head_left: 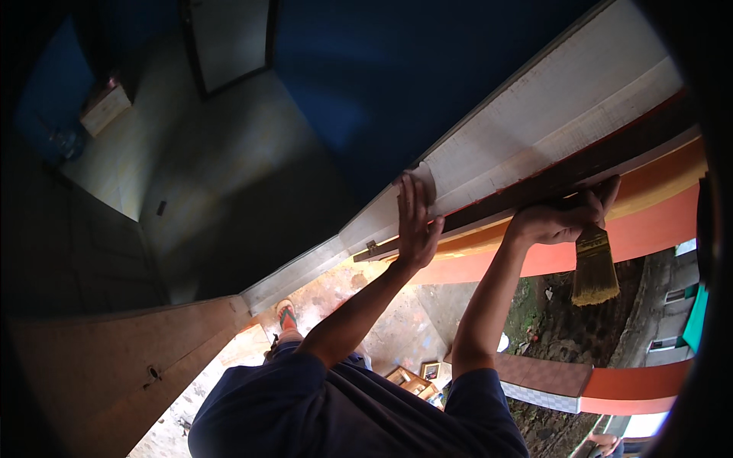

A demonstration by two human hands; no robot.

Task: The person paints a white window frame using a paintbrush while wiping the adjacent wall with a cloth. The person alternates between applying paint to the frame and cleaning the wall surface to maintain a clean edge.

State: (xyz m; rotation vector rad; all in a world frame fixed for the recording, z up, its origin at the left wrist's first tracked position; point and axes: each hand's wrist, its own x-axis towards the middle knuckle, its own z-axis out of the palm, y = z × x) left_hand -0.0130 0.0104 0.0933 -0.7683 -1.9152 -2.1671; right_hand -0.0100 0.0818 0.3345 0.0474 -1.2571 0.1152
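My left hand (416, 229) lies against a white-painted door frame (527, 145), its fingers stretched out. Under those fingers is a small curled, pale brown sheet (426, 183), perhaps sandpaper; most of it is hidden. On the right, a flat paintbrush (595, 267) hangs bristles down from my right hand (561, 221). Its bristles are yellowish and its handle is covered by my hand. The fingers of that hand also reach along the dark brown edge (565, 179) beside the white frame. Both arms are raised, the left bent lower across my body.
Left of the frame lies a dim room with a blue wall (328, 69), tiled floor and a pale door (229, 42). A wooden panel with a lock hole (153, 372) stands lower left. Below are my sandalled foot (286, 314), framed items (430, 371) and an orange-edged ledge (634, 389).
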